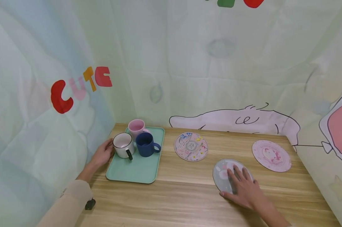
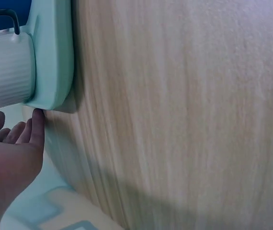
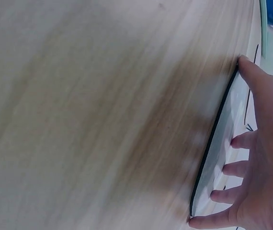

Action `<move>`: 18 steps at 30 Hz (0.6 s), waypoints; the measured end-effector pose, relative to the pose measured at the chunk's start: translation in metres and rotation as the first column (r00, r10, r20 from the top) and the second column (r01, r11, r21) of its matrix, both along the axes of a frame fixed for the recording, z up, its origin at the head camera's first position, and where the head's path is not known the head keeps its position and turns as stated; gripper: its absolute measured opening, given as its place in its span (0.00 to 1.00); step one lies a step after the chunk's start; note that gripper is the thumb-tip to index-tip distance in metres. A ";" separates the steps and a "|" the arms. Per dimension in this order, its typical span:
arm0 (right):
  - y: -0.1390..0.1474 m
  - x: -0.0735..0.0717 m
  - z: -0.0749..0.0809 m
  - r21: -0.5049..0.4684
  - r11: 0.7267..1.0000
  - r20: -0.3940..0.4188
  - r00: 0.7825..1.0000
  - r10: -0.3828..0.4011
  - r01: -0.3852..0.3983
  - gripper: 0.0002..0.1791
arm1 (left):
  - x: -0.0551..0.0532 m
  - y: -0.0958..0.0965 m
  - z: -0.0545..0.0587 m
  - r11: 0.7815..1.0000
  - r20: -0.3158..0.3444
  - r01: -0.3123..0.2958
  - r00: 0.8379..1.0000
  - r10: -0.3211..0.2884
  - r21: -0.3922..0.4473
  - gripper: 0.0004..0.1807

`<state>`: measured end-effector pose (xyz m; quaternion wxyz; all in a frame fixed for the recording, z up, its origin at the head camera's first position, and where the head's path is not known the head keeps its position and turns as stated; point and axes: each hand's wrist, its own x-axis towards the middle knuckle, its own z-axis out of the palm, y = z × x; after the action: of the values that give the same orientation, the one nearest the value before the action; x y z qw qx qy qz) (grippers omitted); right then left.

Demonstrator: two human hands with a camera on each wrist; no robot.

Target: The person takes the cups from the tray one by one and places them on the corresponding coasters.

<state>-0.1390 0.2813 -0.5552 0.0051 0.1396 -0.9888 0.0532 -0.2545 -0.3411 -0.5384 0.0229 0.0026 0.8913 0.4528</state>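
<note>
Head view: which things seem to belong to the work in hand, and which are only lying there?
Probably in the work: grey round mat, under the right hand; green tray, left hand at its edge; white mug, pink mug, blue mug, on the tray.

Apparently just lying there: floral round mat; pink round mat, untouched.

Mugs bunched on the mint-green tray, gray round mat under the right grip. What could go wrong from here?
The left grip is right by the white mug at the mint-green tray's edge; a nudge might knock it against the navy mug.

The right grip is spread over the gray round mat; a sideways push could slide it.
</note>
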 end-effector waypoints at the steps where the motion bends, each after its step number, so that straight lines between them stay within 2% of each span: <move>1: 0.000 0.001 -0.001 0.001 1.000 0.004 1.000 -0.003 0.003 0.60 | 0.000 0.001 0.000 1.000 -0.003 0.000 1.000 0.000 -0.020 0.31; 9: 0.001 0.004 -0.004 0.006 1.000 0.013 1.000 -0.021 0.020 0.61 | 0.000 0.008 0.004 0.993 -0.007 0.060 0.998 -0.061 -0.101 0.28; 18: -0.001 0.005 -0.003 0.010 1.000 0.019 1.000 -0.022 0.022 0.61 | 0.000 0.010 0.007 0.976 0.030 0.081 0.997 -0.077 -0.201 0.27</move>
<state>-0.1338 0.2799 -0.5583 -0.0047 0.1281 -0.9905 0.0495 -0.2544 -0.3311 -0.5316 0.0507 0.0306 0.9316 0.3587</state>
